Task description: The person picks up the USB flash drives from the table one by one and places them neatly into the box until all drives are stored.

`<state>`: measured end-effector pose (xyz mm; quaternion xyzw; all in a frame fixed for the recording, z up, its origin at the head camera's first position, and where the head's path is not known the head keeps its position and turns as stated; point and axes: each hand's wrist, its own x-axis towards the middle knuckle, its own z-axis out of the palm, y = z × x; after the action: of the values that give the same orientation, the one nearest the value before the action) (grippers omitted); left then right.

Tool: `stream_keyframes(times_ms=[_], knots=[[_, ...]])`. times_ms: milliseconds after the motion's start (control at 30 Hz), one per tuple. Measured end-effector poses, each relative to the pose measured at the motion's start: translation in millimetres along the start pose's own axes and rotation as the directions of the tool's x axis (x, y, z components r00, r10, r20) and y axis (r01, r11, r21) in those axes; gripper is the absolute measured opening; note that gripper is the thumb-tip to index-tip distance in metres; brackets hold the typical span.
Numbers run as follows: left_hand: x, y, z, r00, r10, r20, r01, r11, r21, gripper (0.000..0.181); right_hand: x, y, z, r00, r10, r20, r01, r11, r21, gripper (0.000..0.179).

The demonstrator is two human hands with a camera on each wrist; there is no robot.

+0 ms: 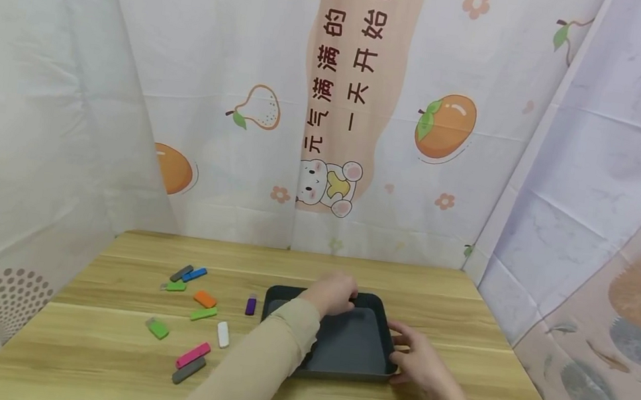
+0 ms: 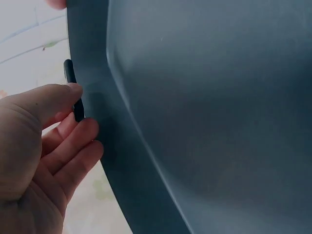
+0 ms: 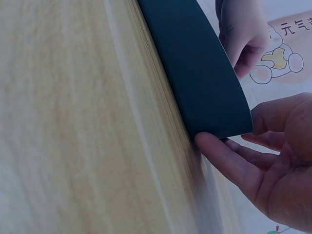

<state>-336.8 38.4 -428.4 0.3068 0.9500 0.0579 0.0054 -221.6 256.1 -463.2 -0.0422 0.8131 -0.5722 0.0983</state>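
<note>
We note a dark rectangular tray (image 1: 355, 346) on the wooden tabletop (image 1: 451, 309); all places are taken from it. We see the left hand (image 1: 334, 292) by the tray's far rim, thumb and fingers pinching a small dark stick (image 2: 68, 71); whether the stick touches the rim, we cannot tell. The right hand (image 1: 417, 360) grips the tray's right side, fingers against the outer wall. A beige sleeve (image 1: 286, 336) crosses the tray's left part, hiding some of its floor from us. Left of the tray we count ten loose pieces: a purple stick (image 1: 250, 305) just beside it; a white stick (image 1: 222, 335) near; farther left an orange stick (image 1: 204, 298), three green sticks (image 1: 158, 328), a blue stick (image 1: 194, 274) and a grey stick (image 1: 182, 273); left and nearer us than the tray, a pink stick (image 1: 193, 356) and a charcoal stick (image 1: 189, 370), side by side. Behind the tray hangs a fruit-print curtain (image 1: 257, 32)
</note>
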Motion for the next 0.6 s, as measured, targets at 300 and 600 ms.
stream_keyframes(times_ms=[300, 600], knots=[[5.3, 17.7, 7.6, 0.999, -0.038, -0.007, 0.038, 0.998, 0.042, 0.022, 0.7, 0, 0, 1.0, -0.013, -0.001, 0.013, 1.0, 0.006, 0.068], [7.4, 30.2, 3.5, 0.998, -0.061, -0.003, 0.061, 0.996, 0.071, 0.009, 0.6, -1, 1, 1.0, -0.008, -0.007, 0.008, 1.0, 0.003, 0.067]])
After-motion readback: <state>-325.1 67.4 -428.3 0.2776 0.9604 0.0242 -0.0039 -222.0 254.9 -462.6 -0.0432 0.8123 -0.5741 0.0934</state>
